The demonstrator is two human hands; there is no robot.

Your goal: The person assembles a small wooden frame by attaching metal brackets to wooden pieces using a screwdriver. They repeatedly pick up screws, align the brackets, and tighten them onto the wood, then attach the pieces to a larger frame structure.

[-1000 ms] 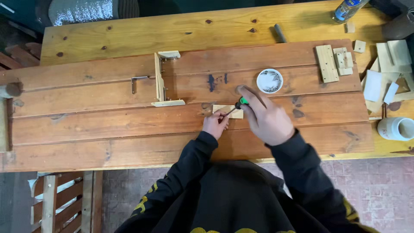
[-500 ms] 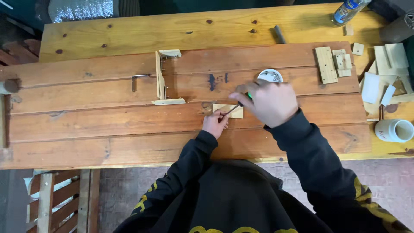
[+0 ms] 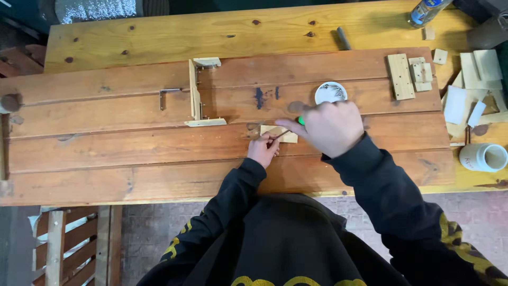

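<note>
Hands meet near the middle of a reddish plank top (image 3: 132, 153) laid over a paler pine bench (image 3: 159, 37). Going from the left, a small L-shaped wooden frame (image 3: 197, 95) with metal brackets stands on the planks, well apart from the work. Just right of it the left hand (image 3: 263, 150) presses its fingertips flat on a small pale wood block (image 3: 283, 133), pinning it to the board rather than gripping it. The right hand (image 3: 330, 126) is curled shut around a thin brush (image 3: 280, 134) with a green handle end, its tip touching the block. For a clean coat, I judge the block should stay pinned while the brush moves in light, even strokes, kept away from the holding fingers. Just beyond the right hand sits a round white lid (image 3: 330, 92), smeared dark inside. Farther right lie flat, square-cut wood offcuts (image 3: 400, 76), pale and unfinished, then a white cup (image 3: 482, 157) lying on its side at the bench edge. The planks look glossy and knotted.
</note>
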